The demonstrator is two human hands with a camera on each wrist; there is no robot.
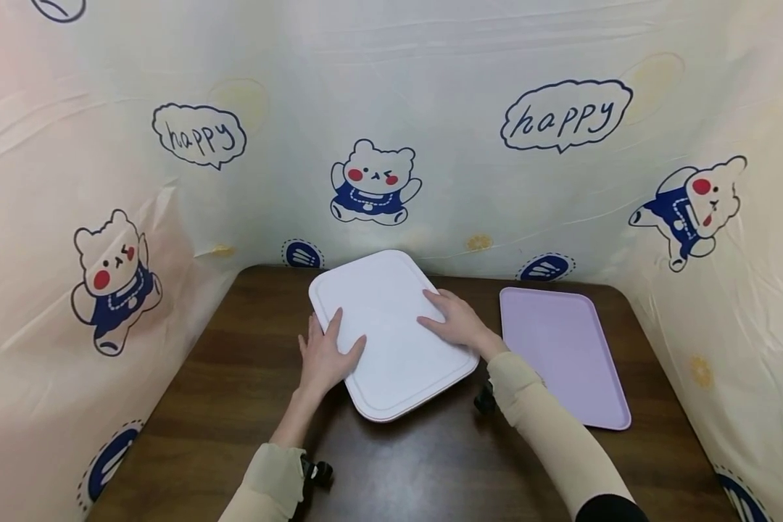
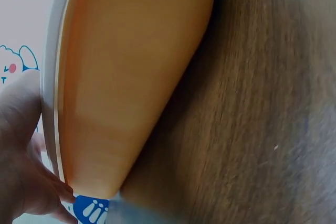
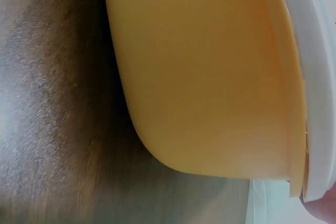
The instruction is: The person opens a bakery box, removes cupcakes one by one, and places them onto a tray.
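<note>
A white rectangular lid (image 1: 391, 341) lies on top of a deep yellow-orange storage box (image 3: 210, 87), turned at an angle on the table. In the head view the box is almost wholly hidden below the lid. My left hand (image 1: 325, 359) holds the lid's left edge, thumb and index finger on the top face and other fingers at the rim. On the opposite edge, my right hand (image 1: 460, 322) holds the lid with thumb and a finger on top; its other fingers are hidden. A thin gap shows between lid and box rim in the right wrist view.
A flat lilac tray (image 1: 564, 355) lies to the right of the box, partly behind my right forearm. The dark wooden table (image 1: 235, 406) bears everything. A pale curtain (image 1: 450, 188) printed with bears hangs behind the table and along both sides.
</note>
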